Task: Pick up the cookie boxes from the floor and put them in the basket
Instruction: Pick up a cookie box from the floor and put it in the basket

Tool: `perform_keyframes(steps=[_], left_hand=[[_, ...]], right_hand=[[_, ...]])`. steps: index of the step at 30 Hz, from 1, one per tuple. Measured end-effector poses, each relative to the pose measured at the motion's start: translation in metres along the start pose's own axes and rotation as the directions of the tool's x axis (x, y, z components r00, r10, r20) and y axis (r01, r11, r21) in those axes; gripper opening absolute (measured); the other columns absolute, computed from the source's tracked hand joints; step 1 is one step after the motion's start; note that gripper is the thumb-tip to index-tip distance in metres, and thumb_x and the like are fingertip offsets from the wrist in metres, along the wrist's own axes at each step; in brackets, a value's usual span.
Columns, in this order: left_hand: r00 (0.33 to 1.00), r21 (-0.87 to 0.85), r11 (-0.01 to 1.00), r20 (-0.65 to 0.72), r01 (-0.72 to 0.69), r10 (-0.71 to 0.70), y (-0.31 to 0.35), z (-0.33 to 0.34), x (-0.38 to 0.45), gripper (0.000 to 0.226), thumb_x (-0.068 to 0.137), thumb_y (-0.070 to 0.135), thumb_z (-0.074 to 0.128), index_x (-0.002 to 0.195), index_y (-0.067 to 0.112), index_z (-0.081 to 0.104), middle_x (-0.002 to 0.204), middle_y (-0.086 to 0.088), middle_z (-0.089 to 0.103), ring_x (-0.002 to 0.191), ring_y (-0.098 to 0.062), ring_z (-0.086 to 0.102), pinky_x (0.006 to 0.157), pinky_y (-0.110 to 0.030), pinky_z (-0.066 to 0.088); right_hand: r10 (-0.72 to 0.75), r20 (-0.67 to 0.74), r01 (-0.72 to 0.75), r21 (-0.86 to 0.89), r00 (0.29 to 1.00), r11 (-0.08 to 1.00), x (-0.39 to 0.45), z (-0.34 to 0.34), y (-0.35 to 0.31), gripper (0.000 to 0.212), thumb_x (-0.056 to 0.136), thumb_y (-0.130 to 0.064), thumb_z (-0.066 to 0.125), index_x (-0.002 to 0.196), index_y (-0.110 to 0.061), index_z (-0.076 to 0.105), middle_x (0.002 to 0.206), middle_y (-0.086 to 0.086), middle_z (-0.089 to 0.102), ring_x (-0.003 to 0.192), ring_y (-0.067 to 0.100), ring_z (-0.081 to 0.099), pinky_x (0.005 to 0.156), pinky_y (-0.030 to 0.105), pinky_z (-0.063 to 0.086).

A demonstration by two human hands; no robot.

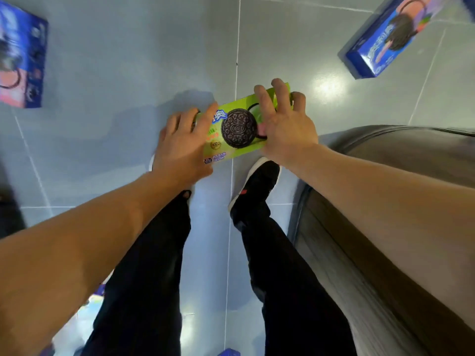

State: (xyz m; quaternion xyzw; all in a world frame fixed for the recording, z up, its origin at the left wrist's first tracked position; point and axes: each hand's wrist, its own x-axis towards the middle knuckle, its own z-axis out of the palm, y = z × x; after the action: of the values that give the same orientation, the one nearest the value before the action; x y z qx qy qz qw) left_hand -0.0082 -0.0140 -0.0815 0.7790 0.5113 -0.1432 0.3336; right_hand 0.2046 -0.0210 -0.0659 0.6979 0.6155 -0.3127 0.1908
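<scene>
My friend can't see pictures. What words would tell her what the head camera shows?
Seen from above, a person's left hand and right hand grip the two ends of a green cookie box over a grey tiled floor. Two blue cookie boxes lie on the floor, one far left and one far right.

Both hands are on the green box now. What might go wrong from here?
The left hand and right hand hold the green cookie box only at its ends, so it may slip or tilt. Blue boxes and lie on the floor either side, easy to step on. No basket is clearly visible, so placement may need searching.
</scene>
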Motion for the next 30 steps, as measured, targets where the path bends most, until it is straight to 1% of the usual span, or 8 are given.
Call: perform_keyframes(steps=[4,7,14,17,19,22,25,30], left_hand=[[0.995,0.012,0.995,0.028,-0.095,0.094,0.021,-0.121,-0.054,0.121,0.055,0.035,0.086,0.151,0.029,0.014,0.140,-0.009,0.034,0.126,-0.035,0.031,0.101,-0.049,0.040],[0.984,-0.009,0.984,-0.005,-0.177,0.177,0.044,-0.216,-0.095,0.114,0.056,0.036,0.083,0.151,0.024,0.020,0.137,-0.010,0.037,0.123,-0.035,0.032,0.101,-0.048,0.041],[0.889,0.299,0.873,-0.133,-0.385,0.437,0.080,-0.389,-0.167,0.112,0.053,0.024,0.080,0.148,0.027,0.022,0.135,-0.007,0.037,0.119,-0.037,0.034,0.094,-0.051,0.047],[0.820,0.396,0.800,-0.173,-0.450,0.546,0.090,-0.452,-0.195,0.107,0.054,0.015,0.075,0.146,0.029,0.024,0.136,-0.003,0.034,0.120,-0.038,0.036,0.088,-0.053,0.050],[0.754,0.464,0.740,-0.205,-0.486,0.624,0.095,-0.482,-0.210,0.098,0.060,0.010,0.069,0.146,0.031,0.027,0.136,-0.003,0.036,0.121,-0.037,0.038,0.085,-0.053,0.052],[0.660,0.566,0.644,-0.217,-0.516,0.719,0.103,-0.518,-0.218,0.079,0.073,0.011,0.049,0.147,0.032,0.031,0.138,-0.005,0.040,0.124,-0.040,0.040,0.089,-0.054,0.049],[0.620,0.615,0.597,-0.214,-0.515,0.755,0.116,-0.545,-0.220,0.071,0.080,0.013,0.033,0.149,0.031,0.029,0.141,-0.007,0.042,0.127,-0.040,0.039,0.095,-0.052,0.045],[0.649,0.458,0.661,-0.211,-0.594,0.730,0.152,-0.579,-0.205,0.102,0.063,0.043,0.077,0.149,0.030,0.024,0.144,-0.008,0.033,0.131,-0.033,0.032,0.104,-0.049,0.042]], right_hand=[[0.040,-0.080,-0.040,0.010,0.996,0.999,-0.077,-0.094,-0.031,0.091,0.078,-0.028,0.070,0.148,-0.031,0.012,0.155,0.004,0.012,0.131,0.038,0.027,0.085,0.050,0.052],[0.070,-0.154,-0.065,0.036,0.986,0.997,-0.137,-0.173,-0.052,0.095,0.075,-0.026,0.069,0.148,-0.032,0.009,0.155,0.004,0.011,0.134,0.038,0.026,0.102,0.056,0.040],[0.054,-0.235,-0.052,0.016,0.971,0.999,-0.259,-0.324,-0.082,0.116,0.061,-0.059,0.075,0.152,-0.031,0.008,0.160,0.001,0.009,0.149,0.033,0.005,0.119,0.057,0.010],[0.041,-0.360,-0.025,0.050,0.932,0.998,-0.294,-0.381,-0.093,0.106,0.060,-0.072,0.060,0.150,-0.026,0.026,0.154,0.002,0.030,0.146,0.032,0.020,0.118,0.055,0.014],[0.016,-0.323,0.010,0.081,0.946,0.997,-0.309,-0.417,-0.100,0.101,0.063,-0.073,0.060,0.148,-0.024,0.032,0.148,0.003,0.041,0.140,0.029,0.032,0.117,0.049,0.020],[-0.014,-0.253,0.056,0.161,0.967,0.985,-0.327,-0.461,-0.107,0.093,0.062,-0.066,0.067,0.140,-0.022,0.042,0.129,0.004,0.054,0.118,0.028,0.052,0.098,0.038,0.041],[0.025,-0.292,0.053,0.258,0.956,0.965,-0.343,-0.488,-0.106,0.081,0.063,-0.057,0.077,0.129,-0.021,0.048,0.112,0.003,0.055,0.099,0.025,0.055,0.083,0.039,0.049],[0.099,-0.414,0.049,0.332,0.905,0.942,-0.355,-0.505,-0.083,0.062,0.064,-0.043,0.079,0.115,-0.019,0.054,0.102,0.002,0.052,0.092,0.022,0.052,0.076,0.038,0.048]])
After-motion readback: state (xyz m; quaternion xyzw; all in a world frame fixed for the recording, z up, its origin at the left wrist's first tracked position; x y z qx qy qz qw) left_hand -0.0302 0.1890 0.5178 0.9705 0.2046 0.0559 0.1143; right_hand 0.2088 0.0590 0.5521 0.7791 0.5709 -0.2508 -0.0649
